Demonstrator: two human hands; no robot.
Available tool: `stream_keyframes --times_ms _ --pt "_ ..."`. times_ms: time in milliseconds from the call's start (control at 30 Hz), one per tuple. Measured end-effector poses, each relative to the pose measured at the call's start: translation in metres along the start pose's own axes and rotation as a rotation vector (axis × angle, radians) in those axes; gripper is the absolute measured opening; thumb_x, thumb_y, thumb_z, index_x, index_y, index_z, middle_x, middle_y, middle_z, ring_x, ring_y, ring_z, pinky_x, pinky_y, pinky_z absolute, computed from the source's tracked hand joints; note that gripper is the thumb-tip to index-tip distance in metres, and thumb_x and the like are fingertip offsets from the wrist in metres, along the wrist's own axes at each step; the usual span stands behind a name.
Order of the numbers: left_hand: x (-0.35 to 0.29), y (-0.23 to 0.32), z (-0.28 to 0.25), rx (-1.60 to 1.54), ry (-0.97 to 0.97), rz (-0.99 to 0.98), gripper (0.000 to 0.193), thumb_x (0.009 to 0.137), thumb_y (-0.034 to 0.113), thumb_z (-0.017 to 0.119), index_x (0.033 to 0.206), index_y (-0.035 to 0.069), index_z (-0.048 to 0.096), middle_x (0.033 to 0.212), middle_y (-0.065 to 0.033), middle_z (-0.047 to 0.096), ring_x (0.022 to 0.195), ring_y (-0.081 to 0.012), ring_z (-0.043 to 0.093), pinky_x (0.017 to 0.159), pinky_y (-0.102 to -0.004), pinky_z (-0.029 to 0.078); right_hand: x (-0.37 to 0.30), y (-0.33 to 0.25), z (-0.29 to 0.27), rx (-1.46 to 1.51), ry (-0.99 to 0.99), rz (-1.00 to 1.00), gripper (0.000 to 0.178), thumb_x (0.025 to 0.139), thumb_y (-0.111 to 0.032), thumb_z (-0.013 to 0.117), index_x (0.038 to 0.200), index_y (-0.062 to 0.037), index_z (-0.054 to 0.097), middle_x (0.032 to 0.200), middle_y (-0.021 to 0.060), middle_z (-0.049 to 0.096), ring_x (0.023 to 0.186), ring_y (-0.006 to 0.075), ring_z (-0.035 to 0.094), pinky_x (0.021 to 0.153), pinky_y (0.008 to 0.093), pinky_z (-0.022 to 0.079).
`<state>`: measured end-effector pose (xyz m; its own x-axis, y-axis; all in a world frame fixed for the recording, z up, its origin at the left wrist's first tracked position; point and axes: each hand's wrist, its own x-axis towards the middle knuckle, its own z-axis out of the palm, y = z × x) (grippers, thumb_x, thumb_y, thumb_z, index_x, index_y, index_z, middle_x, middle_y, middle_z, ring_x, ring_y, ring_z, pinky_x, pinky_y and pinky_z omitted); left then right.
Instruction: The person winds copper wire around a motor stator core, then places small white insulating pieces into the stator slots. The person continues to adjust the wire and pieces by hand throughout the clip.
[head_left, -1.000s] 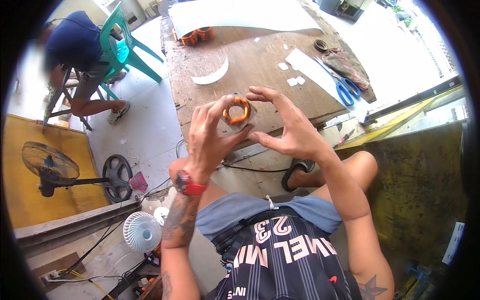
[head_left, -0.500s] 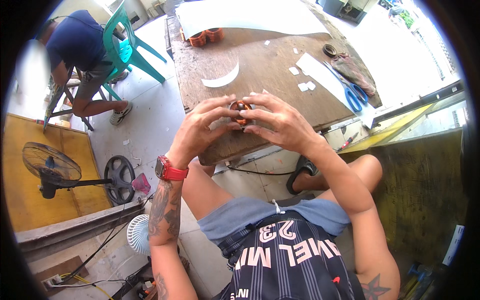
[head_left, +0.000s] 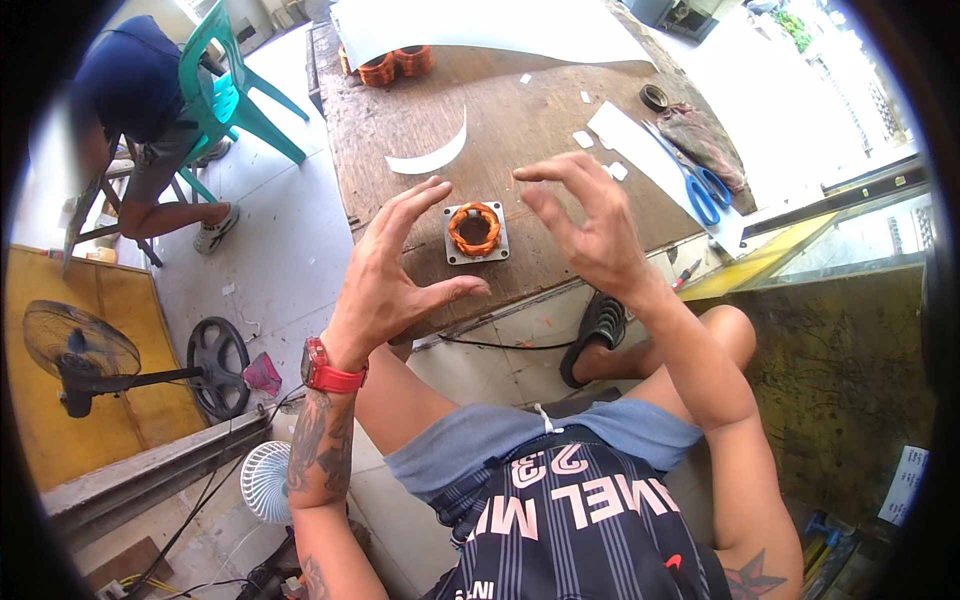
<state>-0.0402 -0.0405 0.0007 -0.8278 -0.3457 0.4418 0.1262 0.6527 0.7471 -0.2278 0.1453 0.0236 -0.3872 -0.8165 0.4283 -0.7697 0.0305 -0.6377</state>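
Observation:
A square metal motor stator [head_left: 476, 234] with a ring of orange copper windings lies on the wooden table [head_left: 520, 110] close to its near edge. To its left is my left hand [head_left: 385, 265], open, with thumb and fingers spread apart around that side. On the other side my right hand [head_left: 590, 220] is raised, open, its fingers curved and apart from the stator. Neither hand touches it. Beyond them lies a curved white paper strip [head_left: 430, 153].
Several orange coils [head_left: 385, 66] sit at the far left under a large white sheet [head_left: 480, 30]. Blue-handled scissors [head_left: 704, 192], a tape roll [head_left: 654, 97], a cloth [head_left: 700, 140] and paper pieces [head_left: 583, 139] lie right. A person [head_left: 150, 110] sits by a green chair [head_left: 225, 95].
Both hands have come off the stator and moved apart, left hand to the left and right hand to the right. The stator, earlier mostly covered by fingers, now shows fully.

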Motion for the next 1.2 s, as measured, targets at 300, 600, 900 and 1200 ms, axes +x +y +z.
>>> stream_keyframes --times_ms 300,600,900,1200 --pt "0.002 -0.013 0.000 0.088 -0.130 -0.047 0.058 0.080 0.025 0.094 0.130 0.004 0.073 0.135 -0.0142 0.073 0.125 -0.0295 0.069 0.107 -0.0416 0.055 0.021 -0.005 0.028 -0.030 -0.138 -0.003 0.022 0.099 -0.019 0.072 0.108 0.0011 0.076 0.103 0.0148 0.072 0.105 0.0331 0.068 0.093 0.0442 0.055" --pt "0.023 -0.015 -0.018 -0.196 -0.337 -0.334 0.037 0.092 0.024 0.086 0.122 0.005 0.076 0.112 -0.0101 0.073 0.105 -0.0282 0.068 0.096 -0.0382 0.053 0.018 0.018 0.010 0.437 -0.362 0.232 0.033 0.097 -0.018 0.080 0.127 -0.0050 0.077 0.125 0.0119 0.074 0.118 0.0245 0.070 0.104 0.0370 0.055" --pt "0.029 -0.024 -0.021 -0.226 -0.495 -0.038 0.034 0.093 0.003 0.079 0.124 0.017 0.079 0.140 -0.0108 0.060 0.114 -0.0270 0.069 0.104 -0.0419 0.058 0.001 0.022 0.002 0.257 -0.327 -0.021 0.043 0.090 -0.013 0.085 0.132 -0.0162 0.076 0.142 0.0114 0.065 0.132 0.0295 0.062 0.107 0.0418 0.056" --pt "0.044 -0.032 -0.023 -0.162 -0.614 -0.024 0.025 0.095 0.004 0.076 0.114 0.018 0.082 0.131 -0.0099 0.057 0.116 -0.0262 0.063 0.104 -0.0418 0.054 0.011 0.035 0.003 0.343 -0.535 -0.014 0.025 0.093 -0.006 0.081 0.116 -0.0138 0.076 0.145 0.0158 0.049 0.133 0.0341 0.060 0.111 0.0449 0.054"
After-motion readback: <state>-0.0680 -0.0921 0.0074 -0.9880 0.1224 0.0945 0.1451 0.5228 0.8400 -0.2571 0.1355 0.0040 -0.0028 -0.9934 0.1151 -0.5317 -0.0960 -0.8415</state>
